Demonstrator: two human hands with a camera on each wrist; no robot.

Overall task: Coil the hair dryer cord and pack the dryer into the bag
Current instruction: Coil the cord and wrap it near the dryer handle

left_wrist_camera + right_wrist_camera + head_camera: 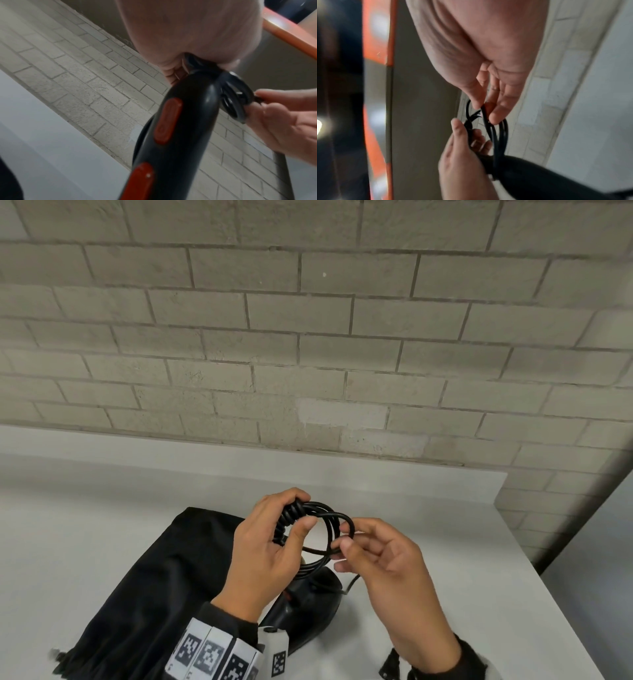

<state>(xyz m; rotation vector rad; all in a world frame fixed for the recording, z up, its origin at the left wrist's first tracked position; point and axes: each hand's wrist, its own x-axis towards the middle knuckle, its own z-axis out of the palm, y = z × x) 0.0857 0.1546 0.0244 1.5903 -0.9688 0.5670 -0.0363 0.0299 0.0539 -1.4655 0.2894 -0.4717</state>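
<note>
My left hand (294, 513) grips a black cord (323, 510) wound into a small coil, with several tight turns bunched under its fingers. My right hand (344, 537) pinches the coil's loops on the right side between thumb and forefinger; the right wrist view shows that pinch on the cord (498, 135). The black hair dryer (308, 604) sits just below both hands. Its handle with red buttons (171, 135) rises toward the coil (235, 97). A black cloth bag (154, 577) lies flat to the left of the dryer.
Everything is on a white table (85, 508) that ends in an edge on the right. A grey brick wall (308, 337) stands close behind it. A short length of cord (352, 583) hangs to the right of the dryer.
</note>
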